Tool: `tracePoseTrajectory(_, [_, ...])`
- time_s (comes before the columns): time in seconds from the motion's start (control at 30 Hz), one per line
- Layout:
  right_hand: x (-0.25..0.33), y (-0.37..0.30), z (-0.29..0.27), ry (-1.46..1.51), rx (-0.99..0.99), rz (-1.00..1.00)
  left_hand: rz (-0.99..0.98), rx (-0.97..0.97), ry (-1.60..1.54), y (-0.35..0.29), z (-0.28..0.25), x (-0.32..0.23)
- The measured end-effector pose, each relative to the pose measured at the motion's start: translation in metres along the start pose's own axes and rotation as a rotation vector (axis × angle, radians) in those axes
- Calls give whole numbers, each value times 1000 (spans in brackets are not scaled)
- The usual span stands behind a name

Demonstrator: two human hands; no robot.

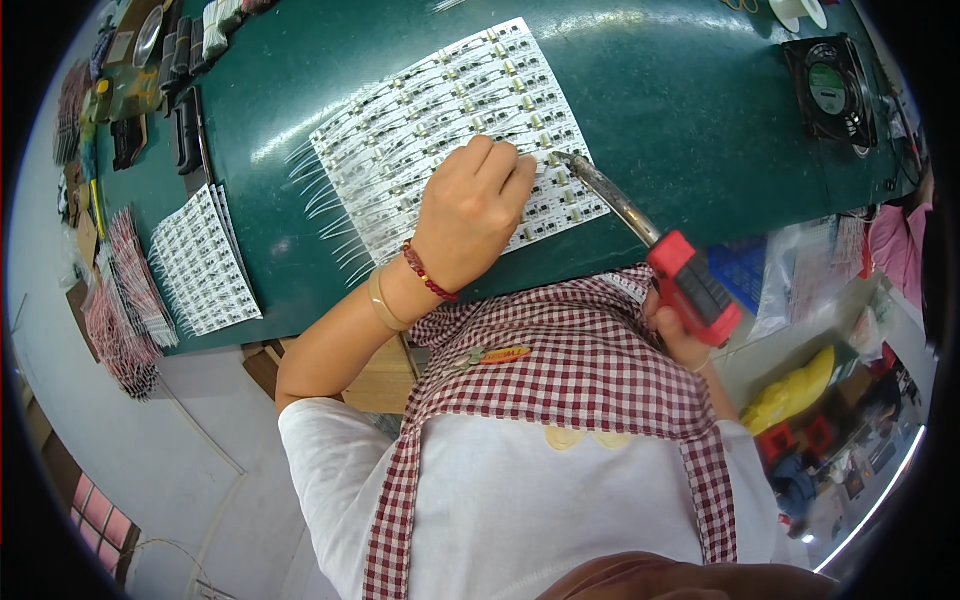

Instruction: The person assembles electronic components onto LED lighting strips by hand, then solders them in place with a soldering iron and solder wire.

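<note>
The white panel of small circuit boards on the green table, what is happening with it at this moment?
A person in a red checked apron is soldering. The left hand presses down on the white panel of small circuit boards lying on the dark green table. The right hand grips a soldering iron with a red handle, and its metal tip touches the panel beside the left fingers. A second white panel of boards lies to the left.

A white panel of small circuit boards (450, 110) with thin wire leads lies flat on the green bench (680, 110), the red-handled soldering iron's (690, 285) metal tip touching its near edge.
</note>
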State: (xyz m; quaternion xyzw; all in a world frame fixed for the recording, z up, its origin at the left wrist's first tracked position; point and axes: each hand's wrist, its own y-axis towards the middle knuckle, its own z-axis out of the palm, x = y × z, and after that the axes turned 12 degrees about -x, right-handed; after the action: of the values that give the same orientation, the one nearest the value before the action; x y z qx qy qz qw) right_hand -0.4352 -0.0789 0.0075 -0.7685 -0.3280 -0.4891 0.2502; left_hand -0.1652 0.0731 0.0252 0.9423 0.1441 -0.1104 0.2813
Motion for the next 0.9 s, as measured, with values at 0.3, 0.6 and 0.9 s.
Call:
tracePoseTrajectory(0.3, [10, 4, -3, 15, 45, 10, 65, -51, -7, -6, 0, 1])
tracePoseTrajectory(0.6, [10, 4, -2, 6, 40, -26, 85, -24, 25, -7, -2, -3])
tracePoseTrajectory(0.9, [8, 1, -2, -1, 53, -1, 78, -15, 48, -5, -1, -5])
